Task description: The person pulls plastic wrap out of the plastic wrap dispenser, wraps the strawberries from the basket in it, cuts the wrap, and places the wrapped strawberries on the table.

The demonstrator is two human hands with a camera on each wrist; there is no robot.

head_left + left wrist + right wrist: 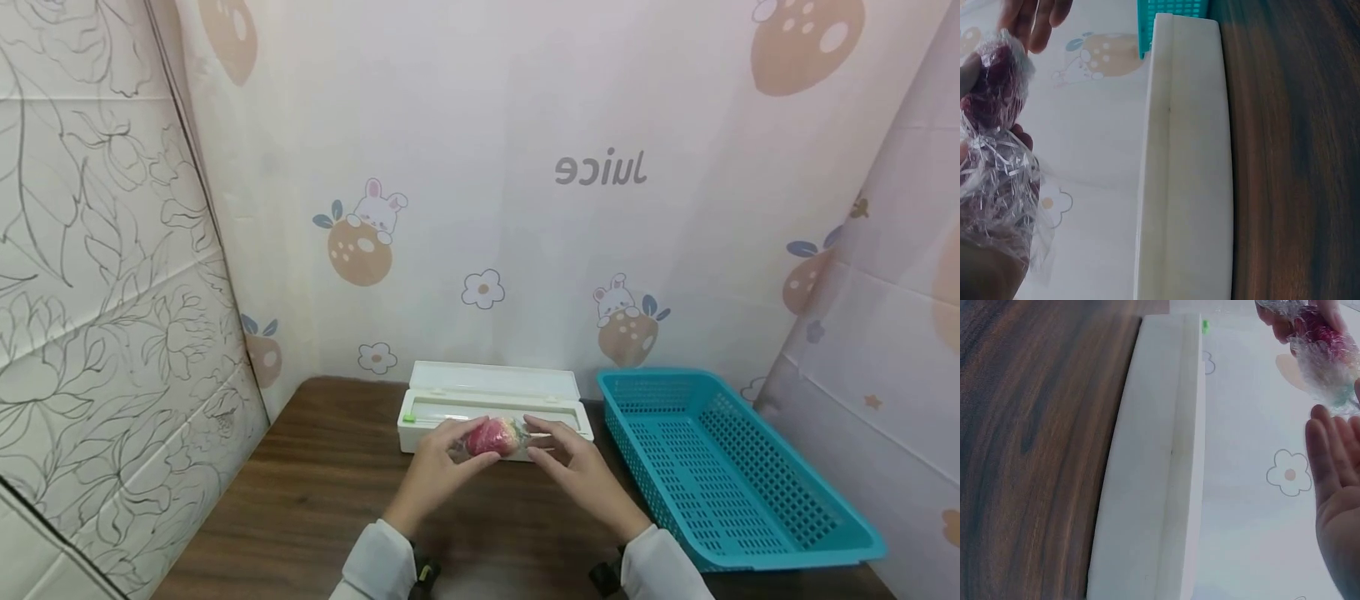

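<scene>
A red fruit-like thing [493,437], paler yellow-green toward its right end, is wrapped in crinkled clear cling film [1000,181]. My left hand [441,468] holds it at its left end between thumb and fingers, in the air before the white cling film dispenser [417,435]. Loose film bunches over the left hand in the left wrist view. My right hand [579,471] is at the right end of the wrapped thing, its fingers extended; in the right wrist view its fingertips [1319,415] are close to the film. Whether they touch it I cannot tell.
The dispenser's lid [495,380] is raised at the back, and a green slider [408,417] sits at its left end. A teal plastic basket [750,560] stands on the right of the brown wooden table [300,492]. Printed curtains [487,208] hang behind and at both sides.
</scene>
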